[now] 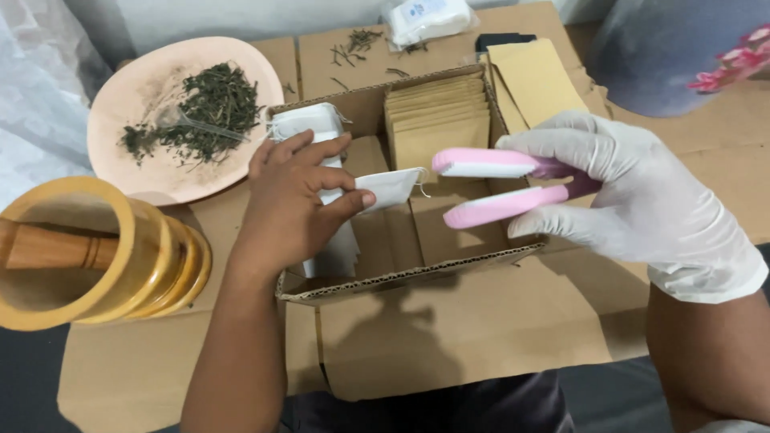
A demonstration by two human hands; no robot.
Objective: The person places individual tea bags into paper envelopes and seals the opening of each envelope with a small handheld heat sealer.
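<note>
White glove covers the right hand [642, 200], fingers clamped on a pink sealer [497, 186] whose arms stand apart. Bare left hand [293, 200] pinches a white bag [391, 187] over the box [401, 277], just beside the sealer.

A pink plate [132, 104] at upper left carries dried herbs [204, 112]. A wooden mortar [96, 256] at left lies tilted, with a pestle [48, 247] inside. Brown envelopes [437, 120] stand stacked in the box's rear compartment; more envelopes [537, 80] lie behind it. A white packet [425, 18] rests at top. Cardboard [481, 321] covers the surface.
</note>
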